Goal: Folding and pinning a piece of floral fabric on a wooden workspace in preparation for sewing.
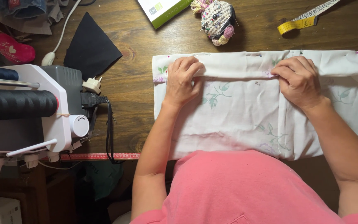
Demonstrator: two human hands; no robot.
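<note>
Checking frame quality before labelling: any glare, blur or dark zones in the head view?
Head view: sharp and evenly lit over the white floral fabric and both hands, left hand, right hand; no glare, the fabric bright but its print readable; soft shadows on the wooden table; lower left under the sewing machine falls dark.

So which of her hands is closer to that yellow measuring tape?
Right. The right hand rests on the folded white fabric just below the yellow measuring tape; the left hand presses the fold much farther left.

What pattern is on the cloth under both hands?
White folded cloth with faint green leaf sprigs and small purple flowers; head view.
</note>
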